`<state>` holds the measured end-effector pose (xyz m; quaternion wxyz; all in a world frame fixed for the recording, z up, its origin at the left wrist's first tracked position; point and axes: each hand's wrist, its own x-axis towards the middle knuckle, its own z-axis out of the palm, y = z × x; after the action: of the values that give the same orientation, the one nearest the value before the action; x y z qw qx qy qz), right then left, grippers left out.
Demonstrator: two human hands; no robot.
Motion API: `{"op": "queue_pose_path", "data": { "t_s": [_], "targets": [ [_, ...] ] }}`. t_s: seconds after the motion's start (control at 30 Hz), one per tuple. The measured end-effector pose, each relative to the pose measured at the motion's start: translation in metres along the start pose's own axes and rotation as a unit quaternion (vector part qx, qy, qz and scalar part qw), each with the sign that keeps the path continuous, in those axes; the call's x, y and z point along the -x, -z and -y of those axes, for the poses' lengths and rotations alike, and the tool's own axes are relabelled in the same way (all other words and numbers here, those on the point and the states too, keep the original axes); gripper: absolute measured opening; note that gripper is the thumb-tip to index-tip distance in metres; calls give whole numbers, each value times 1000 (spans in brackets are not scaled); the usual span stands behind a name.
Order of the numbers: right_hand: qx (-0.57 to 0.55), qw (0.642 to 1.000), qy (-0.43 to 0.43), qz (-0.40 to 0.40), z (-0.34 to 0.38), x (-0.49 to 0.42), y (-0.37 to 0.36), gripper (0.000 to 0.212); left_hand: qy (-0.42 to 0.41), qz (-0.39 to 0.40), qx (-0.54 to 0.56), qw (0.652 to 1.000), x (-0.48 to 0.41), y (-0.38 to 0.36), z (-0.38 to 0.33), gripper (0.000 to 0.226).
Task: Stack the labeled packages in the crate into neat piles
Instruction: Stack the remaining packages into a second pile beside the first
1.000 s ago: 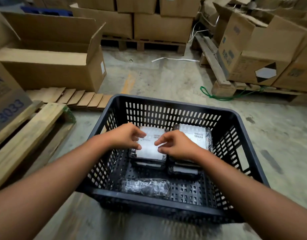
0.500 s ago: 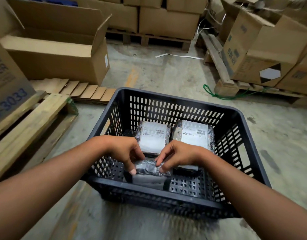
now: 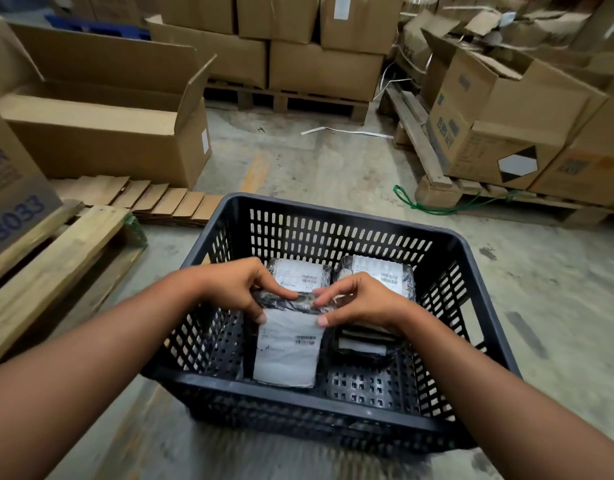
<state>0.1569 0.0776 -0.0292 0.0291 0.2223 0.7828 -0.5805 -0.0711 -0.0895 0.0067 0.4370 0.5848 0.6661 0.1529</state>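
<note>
A black slotted plastic crate (image 3: 333,408) stands on the concrete floor in front of me. Two piles of black-wrapped packages with white labels sit at its back: the left pile (image 3: 300,276) and the right pile (image 3: 381,271). Both my hands hold a third labeled package (image 3: 288,344) by its top edge, upright, its white label facing me, in the crate's front left part. My left hand (image 3: 236,285) pinches the top left corner and my right hand (image 3: 359,301) pinches the top right corner. Whether its lower edge touches the crate floor is hidden.
A wooden pallet (image 3: 52,268) with a printed carton lies at the left. An open cardboard box (image 3: 101,133) stands behind it, with flattened cardboard (image 3: 153,200) beside it. Stacked cartons on pallets (image 3: 499,133) fill the right and back. A green strap (image 3: 423,206) lies on the floor.
Both hands left the left pile, took hold of the loose package lying at the crate's front and raised it upright, so that its label now faces me.
</note>
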Motion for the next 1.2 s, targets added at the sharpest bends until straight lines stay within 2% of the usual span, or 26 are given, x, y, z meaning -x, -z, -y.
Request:
{"op": "queue_pose_path", "data": {
  "t_s": [0.1, 0.27, 0.4, 0.5, 0.6, 0.77, 0.83, 0.97, 1.07, 1.2],
  "targets": [
    [-39, 997, 46, -41, 16, 1, 13, 44, -7, -28, 31, 999, 11, 34, -5, 66],
    [-90, 986, 126, -63, 52, -2, 13, 59, -8, -17, 141, 990, 21, 75, -3, 68],
    [-124, 982, 130, -53, 68, -3, 18, 56, -15, -7, 192, 981, 21, 81, -2, 70],
    [-121, 982, 125, -71, 68, -2, 27, 54, -41, -76, 212, 974, 14, 70, -8, 66],
    [-145, 977, 106, -117, 60, -2, 32, 54, -68, -154, 164, 972, 5, 55, -16, 68],
    [-169, 966, 70, -183, 49, -11, 35, 54, -28, -129, 78, 988, -7, 24, -11, 127],
    [-179, 962, 71, -196, 45, -17, 31, 53, -18, -149, 50, 987, -16, 11, -8, 140],
    [-192, 956, 77, -207, 31, -36, 17, 53, 22, -226, 33, 973, -32, -1, -3, 138],
    [-203, 948, 87, -229, 18, -50, 6, 54, 45, -239, 29, 969, -38, -1, 4, 133],
    [-99, 953, 72, -276, 10, -64, 3, 52, 59, -251, 21, 966, -51, -5, 13, 119]
  ]
}}
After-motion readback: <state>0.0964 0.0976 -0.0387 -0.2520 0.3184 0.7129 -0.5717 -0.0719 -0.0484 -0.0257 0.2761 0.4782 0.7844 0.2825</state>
